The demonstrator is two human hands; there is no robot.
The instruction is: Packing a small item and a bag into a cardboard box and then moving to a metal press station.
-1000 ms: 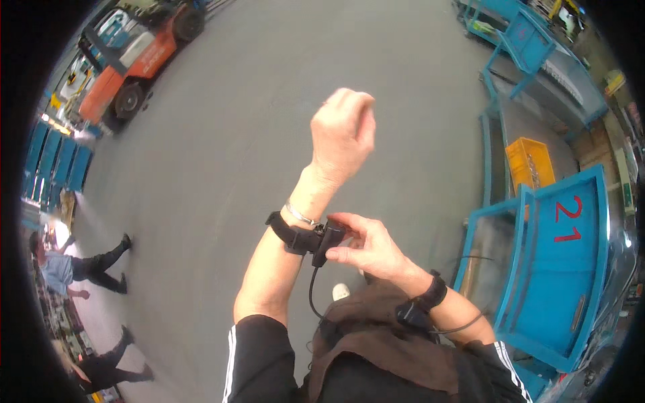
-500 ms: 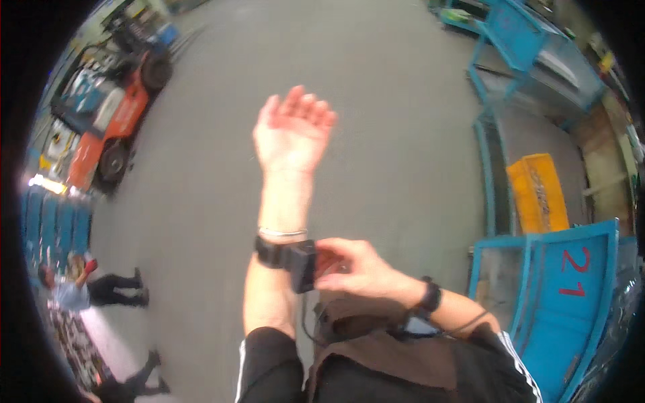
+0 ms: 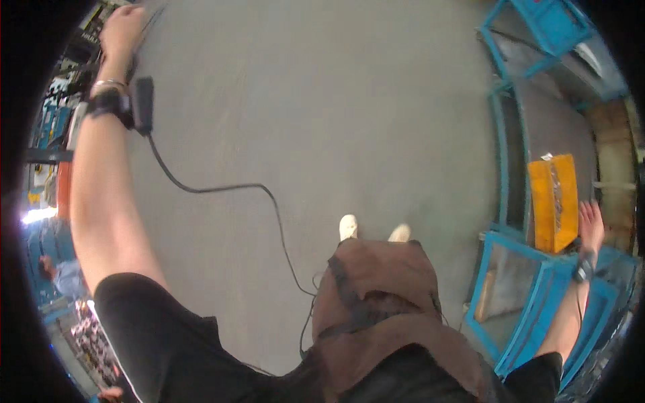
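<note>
My left arm reaches out to the far left, and my left hand (image 3: pixel 123 30) is near the picture's rim, blurred, its fingers too foreshortened to read. No held thing shows in it. On that wrist sit a thin bracelet (image 3: pixel 109 82) and a black strap carrying a black box-shaped device (image 3: pixel 143 104). From the device a black cable (image 3: pixel 222 188) runs down to a brown bag (image 3: pixel 383 269) at my front. Out to the right, my right hand (image 3: pixel 591 227) has its fingers stretched, with nothing visible in it. A black wrist device (image 3: pixel 584 267) is strapped below it, beside a yellow-orange bag-like item (image 3: pixel 555 201).
Blue metal-framed carts (image 3: pixel 504 154) line the right side, one with a blue panel (image 3: pixel 537 316). Grey floor (image 3: pixel 322 134) lies between my arms, with my light shoes (image 3: pixel 348 227) on it. At the left rim are a person (image 3: pixel 67 277) and part of an orange vehicle (image 3: pixel 64 188).
My hands have parted: the right one has let go of the device on my left wrist and swung far right. My left arm has swung out to the upper left.
</note>
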